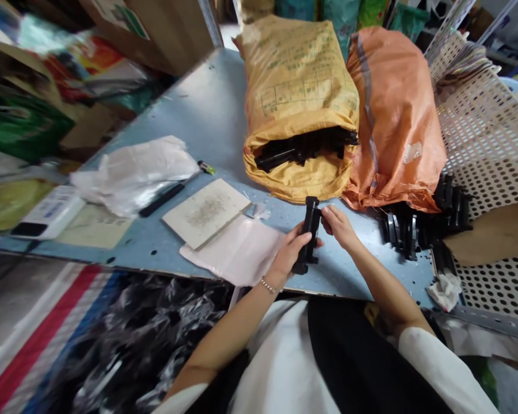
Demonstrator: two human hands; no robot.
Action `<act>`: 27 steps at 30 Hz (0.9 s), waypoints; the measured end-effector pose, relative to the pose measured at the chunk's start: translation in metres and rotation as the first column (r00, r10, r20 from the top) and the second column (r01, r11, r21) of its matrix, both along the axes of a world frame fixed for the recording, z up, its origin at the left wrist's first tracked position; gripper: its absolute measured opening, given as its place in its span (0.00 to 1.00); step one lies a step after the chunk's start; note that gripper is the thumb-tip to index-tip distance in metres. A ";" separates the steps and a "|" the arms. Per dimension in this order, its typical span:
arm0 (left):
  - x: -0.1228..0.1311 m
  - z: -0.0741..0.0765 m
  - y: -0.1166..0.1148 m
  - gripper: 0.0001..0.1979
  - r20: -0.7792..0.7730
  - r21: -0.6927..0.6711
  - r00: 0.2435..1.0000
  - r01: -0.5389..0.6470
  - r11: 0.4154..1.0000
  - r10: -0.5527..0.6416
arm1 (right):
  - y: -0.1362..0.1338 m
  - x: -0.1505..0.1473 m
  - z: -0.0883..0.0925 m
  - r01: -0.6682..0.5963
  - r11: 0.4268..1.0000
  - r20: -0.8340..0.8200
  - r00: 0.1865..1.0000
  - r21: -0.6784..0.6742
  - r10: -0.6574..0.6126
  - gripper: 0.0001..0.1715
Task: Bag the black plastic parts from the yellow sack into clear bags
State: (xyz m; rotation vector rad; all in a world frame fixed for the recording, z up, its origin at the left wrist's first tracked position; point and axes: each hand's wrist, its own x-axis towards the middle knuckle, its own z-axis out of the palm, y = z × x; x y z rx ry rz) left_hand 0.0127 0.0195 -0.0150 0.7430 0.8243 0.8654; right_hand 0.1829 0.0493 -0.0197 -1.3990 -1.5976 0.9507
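Observation:
My left hand [294, 248] is wrapped round a long black plastic part [309, 236], which it holds upright and slightly tilted above the table's front edge. The part has a broader end piece at top and bottom. My right hand [337, 224] is closed in a pinch at the part's upper right side, touching it there; exactly what lies between the fingertips is hidden. Just beyond the hands, a yellow woven sack [302, 86] lies with its mouth towards me, and more black parts [302, 150] show inside it.
An orange sack [397, 115] lies at right, with black parts [408, 233] heaped before it. A tan board [207, 213], white foam sheet [237, 250], plastic bag [142, 169] and black-handled tool [162, 199] lie left on the blue table [190, 109]. A perforated panel [492, 126] borders the right.

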 end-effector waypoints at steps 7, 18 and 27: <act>0.007 -0.006 0.005 0.24 -0.069 0.013 0.995 -0.077 0.997 0.078 | -0.066 0.006 -0.003 -0.485 0.834 0.703 0.688 0.262 0.179 0.24; 0.042 -0.091 -0.017 0.23 -0.543 0.358 0.840 0.219 0.908 0.012 | 0.108 -0.014 0.015 -0.057 0.998 0.745 0.665 -0.031 0.062 0.21; 0.029 -0.096 -0.008 0.23 -0.537 0.533 0.834 0.216 0.818 0.130 | 0.215 -0.032 0.016 0.222 0.963 0.760 0.649 -0.151 -0.030 0.18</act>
